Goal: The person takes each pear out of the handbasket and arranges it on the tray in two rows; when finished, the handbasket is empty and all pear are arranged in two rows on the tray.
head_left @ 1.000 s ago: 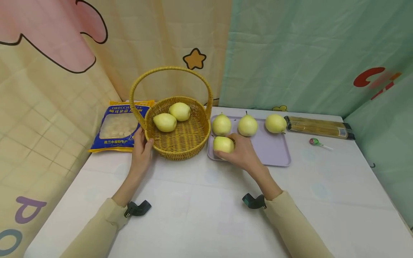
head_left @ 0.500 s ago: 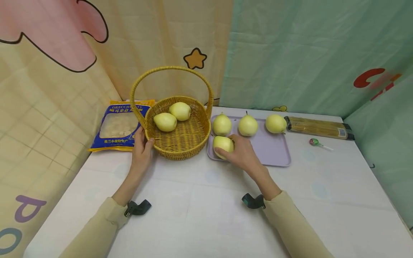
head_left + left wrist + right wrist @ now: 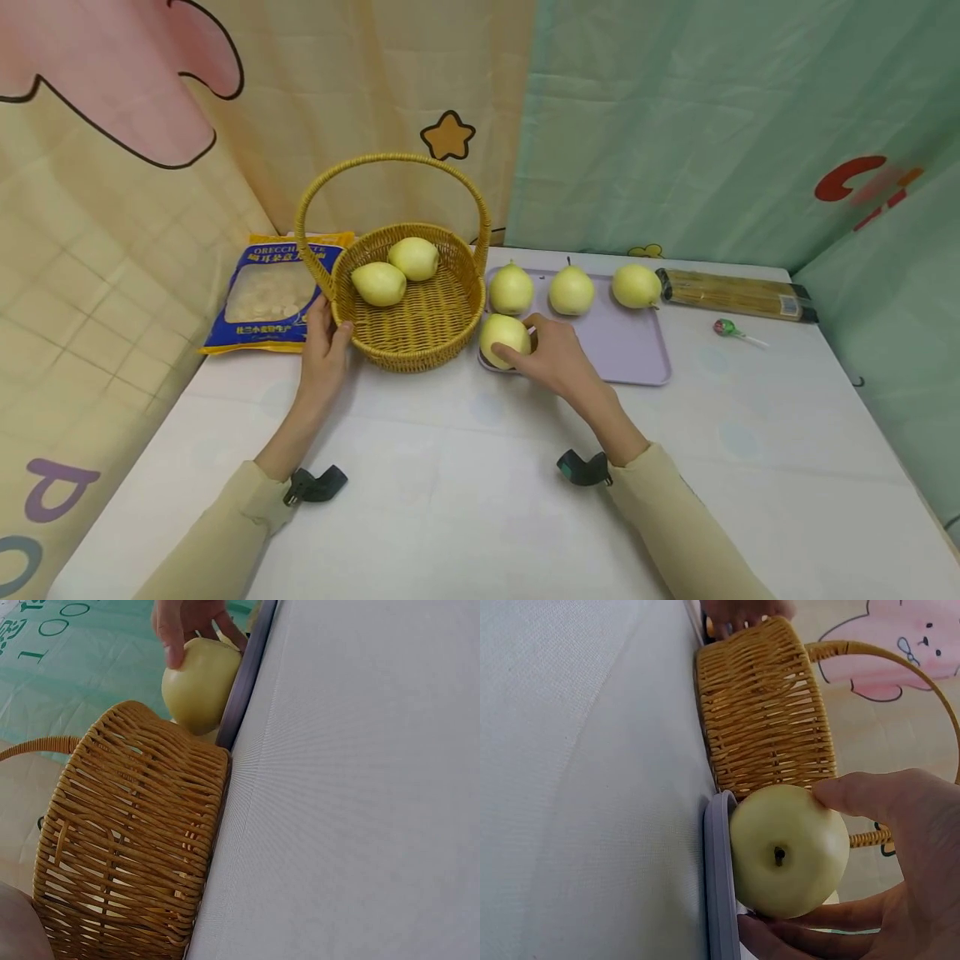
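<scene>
White table [image 3: 442,508]: my left hand [image 3: 322,354] loosely touches the basket [image 3: 416,360]; beside it, my right hand [image 3: 553,354] grips a pear [image 3: 501,337]; slackening might drop it.

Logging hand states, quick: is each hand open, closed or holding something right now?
Left hand: open, touching the side of the basket.
Right hand: closed, holding a pear.

I have room to reach into the basket [image 3: 414,360] from the front, under its tall handle [image 3: 393,157]. Two pears [image 3: 378,284] fill its back left, but its front right has space. My left hand [image 3: 322,354] and the bag [image 3: 258,300] block its left side. Right of it, the tray [image 3: 622,354] and the pear [image 3: 504,340] I hold are in the way.
</scene>
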Tool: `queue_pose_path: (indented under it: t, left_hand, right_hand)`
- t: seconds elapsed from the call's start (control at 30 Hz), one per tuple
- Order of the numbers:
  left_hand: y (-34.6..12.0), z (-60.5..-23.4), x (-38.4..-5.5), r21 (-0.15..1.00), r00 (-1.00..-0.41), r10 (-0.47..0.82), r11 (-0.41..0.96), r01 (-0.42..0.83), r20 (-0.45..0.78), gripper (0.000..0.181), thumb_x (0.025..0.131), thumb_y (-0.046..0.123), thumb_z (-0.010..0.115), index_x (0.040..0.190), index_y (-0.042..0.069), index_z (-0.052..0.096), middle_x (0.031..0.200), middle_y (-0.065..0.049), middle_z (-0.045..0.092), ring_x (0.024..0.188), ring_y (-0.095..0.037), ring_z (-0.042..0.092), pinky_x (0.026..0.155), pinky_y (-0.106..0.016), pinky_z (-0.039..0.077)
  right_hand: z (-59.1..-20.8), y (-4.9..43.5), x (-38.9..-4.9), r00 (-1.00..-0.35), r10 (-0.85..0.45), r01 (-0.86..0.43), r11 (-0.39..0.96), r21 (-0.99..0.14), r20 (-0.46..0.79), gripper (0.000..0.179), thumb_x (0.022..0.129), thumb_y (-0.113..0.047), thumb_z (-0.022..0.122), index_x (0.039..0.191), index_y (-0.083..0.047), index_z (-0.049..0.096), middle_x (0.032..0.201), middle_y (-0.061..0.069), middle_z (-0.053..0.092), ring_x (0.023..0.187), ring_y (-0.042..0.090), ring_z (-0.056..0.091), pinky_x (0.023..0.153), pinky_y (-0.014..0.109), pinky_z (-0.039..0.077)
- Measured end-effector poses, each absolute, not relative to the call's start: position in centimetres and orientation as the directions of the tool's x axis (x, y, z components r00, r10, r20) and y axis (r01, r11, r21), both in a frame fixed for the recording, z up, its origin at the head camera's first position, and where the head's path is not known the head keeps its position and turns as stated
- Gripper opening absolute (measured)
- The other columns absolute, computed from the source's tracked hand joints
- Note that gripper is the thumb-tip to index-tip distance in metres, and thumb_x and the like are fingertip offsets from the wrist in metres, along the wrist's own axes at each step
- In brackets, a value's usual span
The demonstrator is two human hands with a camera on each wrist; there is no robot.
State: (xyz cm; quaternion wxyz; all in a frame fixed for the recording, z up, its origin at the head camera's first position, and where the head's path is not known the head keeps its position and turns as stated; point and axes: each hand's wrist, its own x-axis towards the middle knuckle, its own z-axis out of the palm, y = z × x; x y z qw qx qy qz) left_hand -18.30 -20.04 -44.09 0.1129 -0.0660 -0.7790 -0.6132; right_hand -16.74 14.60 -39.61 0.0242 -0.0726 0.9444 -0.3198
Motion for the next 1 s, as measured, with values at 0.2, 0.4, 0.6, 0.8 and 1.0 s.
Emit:
queue_pose_path:
  t: [0.2,0.4,0.6,0.8,1.0]
  left_hand:
    - [-20.2,-44.2,-18.4,0.938,-0.964,-0.032,0.243,0.247,0.262,0.064,0.112,0.014,0.04,0.168,0.005,0.011,0.174,-0.017,0.021,0.161,-0.028,0.023,0.134,-0.046,0.02]
    - [-20.2,-44.2,-18.5,0.933,-0.96,-0.034,0.249,0.26,0.276,0.064,0.111,0.012,0.041,0.168,0.006,0.013,0.173,-0.017,0.024,0.161,-0.028,0.025,0.134,-0.046,0.021]
    - [-20.2,-44.4,-18.4,0.933,-0.959,-0.035,0.244,0.264,0.281,0.065,0.111,0.011,0.041,0.169,0.008,0.013,0.173,-0.015,0.026,0.16,-0.029,0.027,0.133,-0.046,0.022]
    - [-20.1,-44.3,-18.3,0.935,-0.96,-0.032,0.238,0.264,0.28,0.064,0.111,0.012,0.041,0.169,0.008,0.013,0.173,-0.015,0.025,0.16,-0.028,0.025,0.134,-0.046,0.021]
    - [-20.1,-44.3,-18.3,0.934,-0.961,-0.037,0.249,0.257,0.274,0.065,0.111,0.013,0.041,0.169,0.008,0.012,0.174,-0.015,0.024,0.16,-0.028,0.025,0.134,-0.046,0.021]
  right_hand:
    - [-39.6,14.1,-16.7,-0.992,-0.124,-0.118,0.802,-0.586,0.03,0.056,0.093,-0.058,0.071,0.1,-0.002,0.069,0.089,0.011,0.072,0.08,0.025,0.064,0.068,0.034,0.054]
    - [-39.5,13.9,-16.5,-0.993,-0.114,-0.115,0.792,-0.599,0.039,0.058,0.095,-0.061,0.068,0.081,-0.004,0.065,0.069,0.003,0.056,0.065,0.018,0.049,0.057,0.028,0.041]
    - [-39.6,14.4,-16.5,-0.992,-0.119,-0.122,0.785,-0.607,0.045,0.057,0.099,-0.058,0.064,0.092,-0.003,0.076,0.083,0.007,0.074,0.078,0.021,0.067,0.067,0.034,0.056]
    - [-39.3,15.0,-16.6,-0.993,-0.107,-0.116,0.774,-0.623,0.052,0.057,0.103,-0.056,0.06,0.102,-0.002,0.078,0.094,0.011,0.079,0.084,0.024,0.072,0.073,0.039,0.061]
    - [-39.0,15.5,-16.7,-0.993,-0.093,-0.118,0.764,-0.634,0.072,0.057,0.104,-0.054,0.059,0.105,0.0,0.077,0.095,0.013,0.078,0.085,0.026,0.073,0.073,0.042,0.062]
